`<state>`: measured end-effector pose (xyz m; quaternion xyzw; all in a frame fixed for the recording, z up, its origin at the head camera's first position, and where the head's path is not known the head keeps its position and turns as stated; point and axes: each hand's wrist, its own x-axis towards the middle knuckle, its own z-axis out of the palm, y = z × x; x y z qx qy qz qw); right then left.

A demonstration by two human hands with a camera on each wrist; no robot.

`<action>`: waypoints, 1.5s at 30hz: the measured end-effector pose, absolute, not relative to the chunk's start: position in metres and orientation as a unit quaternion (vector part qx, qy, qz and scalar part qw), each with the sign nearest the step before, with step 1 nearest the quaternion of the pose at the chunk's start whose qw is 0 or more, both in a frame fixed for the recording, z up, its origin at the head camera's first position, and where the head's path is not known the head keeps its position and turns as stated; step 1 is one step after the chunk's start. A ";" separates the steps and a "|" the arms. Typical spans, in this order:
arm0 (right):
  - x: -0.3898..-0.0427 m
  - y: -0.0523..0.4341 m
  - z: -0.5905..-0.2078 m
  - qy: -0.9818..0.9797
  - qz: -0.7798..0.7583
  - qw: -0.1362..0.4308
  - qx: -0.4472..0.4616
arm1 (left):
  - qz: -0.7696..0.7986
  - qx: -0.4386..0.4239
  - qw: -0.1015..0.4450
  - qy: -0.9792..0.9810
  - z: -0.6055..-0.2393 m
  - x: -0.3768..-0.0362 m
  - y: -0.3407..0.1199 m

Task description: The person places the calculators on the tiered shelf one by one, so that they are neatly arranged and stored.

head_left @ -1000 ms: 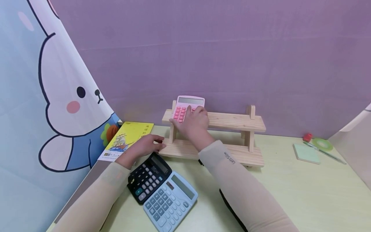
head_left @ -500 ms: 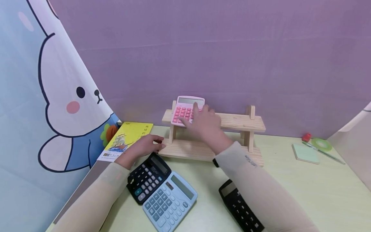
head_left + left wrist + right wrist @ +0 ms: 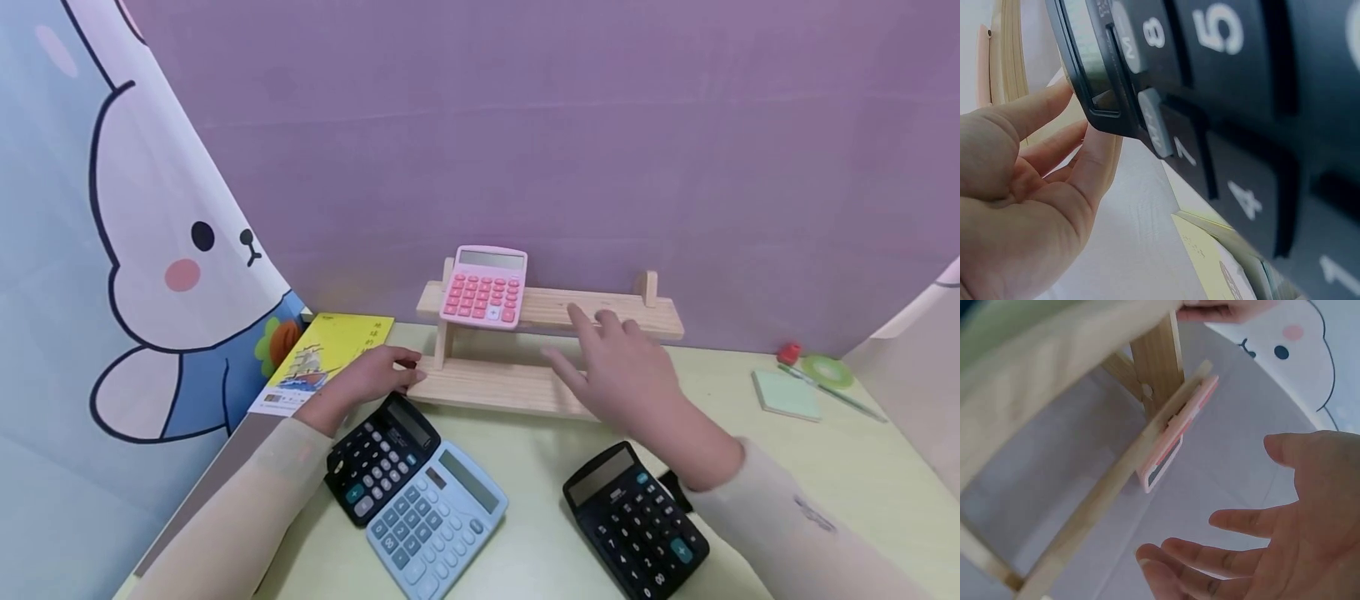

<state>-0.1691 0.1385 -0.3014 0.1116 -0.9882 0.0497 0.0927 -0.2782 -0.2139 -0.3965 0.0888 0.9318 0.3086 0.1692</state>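
A pink calculator (image 3: pixel 483 287) leans at the left end of the upper tier of a two-tier wooden shelf (image 3: pixel 495 386). My left hand (image 3: pixel 356 385) holds the left end of the lower tier, thumb and fingertips at its corner; in the left wrist view a black calculator covers part of the fingertips. In front of the shelf's right half my right hand (image 3: pixel 626 371) hangs with spread fingers and nothing in it. Below my left hand a black calculator (image 3: pixel 384 457) lies beside a light blue calculator (image 3: pixel 438 518). Another black calculator (image 3: pixel 636 523) lies under my right forearm.
A yellow booklet (image 3: pixel 337 350) lies behind my left wrist. At the right stand a red small object (image 3: pixel 789 352), a green tape roll (image 3: pixel 827 372), a pen (image 3: pixel 840 395) and a pale green notepad (image 3: pixel 786 395). A purple cloth (image 3: pixel 570 150) hangs behind the shelf.
My right hand has let go of the pink calculator and drawn back to the right, uncovering the right-hand black calculator. The pink calculator stays on the upper tier; my left hand has kept its place.
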 end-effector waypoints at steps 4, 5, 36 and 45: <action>-0.139 0.159 -0.313 -0.984 0.060 0.114 0.121 | 0.309 0.089 0.172 0.931 -0.395 -0.279 -0.212; -0.131 0.164 -0.316 -0.984 0.063 0.116 0.123 | 0.309 0.089 0.173 0.931 -0.394 -0.279 -0.212; -0.051 0.216 -0.440 -0.991 0.002 -0.104 0.087 | 0.310 0.079 0.181 0.930 -0.397 -0.281 -0.214; -0.055 0.212 -0.439 -0.989 0.008 -0.129 0.067 | 0.310 0.078 0.179 0.931 -0.397 -0.280 -0.213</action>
